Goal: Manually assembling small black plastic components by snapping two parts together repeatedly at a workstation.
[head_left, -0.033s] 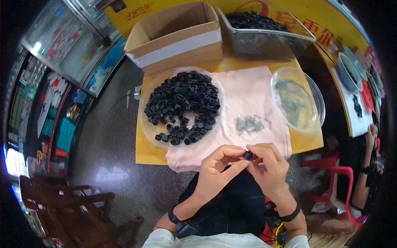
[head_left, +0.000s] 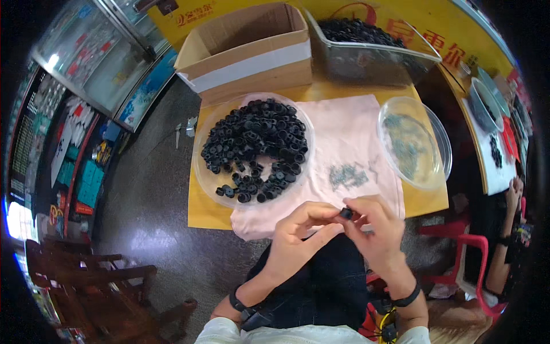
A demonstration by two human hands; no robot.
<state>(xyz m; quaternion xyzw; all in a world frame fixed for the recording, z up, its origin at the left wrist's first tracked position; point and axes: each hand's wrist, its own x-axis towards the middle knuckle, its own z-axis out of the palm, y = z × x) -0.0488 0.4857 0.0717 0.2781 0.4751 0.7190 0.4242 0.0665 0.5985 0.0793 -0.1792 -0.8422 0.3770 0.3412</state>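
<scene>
My left hand (head_left: 305, 234) and my right hand (head_left: 375, 230) meet just in front of the table's near edge, above my lap. Between their fingertips is a small black plastic cap (head_left: 346, 213), which my right thumb and forefinger grip. My left thumb and forefinger are bent in a pinch against its left side; what they hold, if anything, cannot be made out. Beyond my left hand a round clear tray (head_left: 200, 172) carries a heap of similar black caps (head_left: 255, 135). Small clear pieces (head_left: 348, 176) lie scattered on the pink cloth (head_left: 344, 123) ahead of my hands.
Behind the tray stands an open cardboard box (head_left: 246, 66). A clear bin (head_left: 366, 64) of black parts sits beside it. Round clear lids or dishes (head_left: 409, 140) rest on the table's right side. A red plastic chair (head_left: 486, 258) and another person's arm (head_left: 504, 252) are at far right; wooden chairs (head_left: 97, 286) stand lower left.
The whole view has shifted slightly. My hands stay together, and the black cap has turned a little between my fingertips.
</scene>
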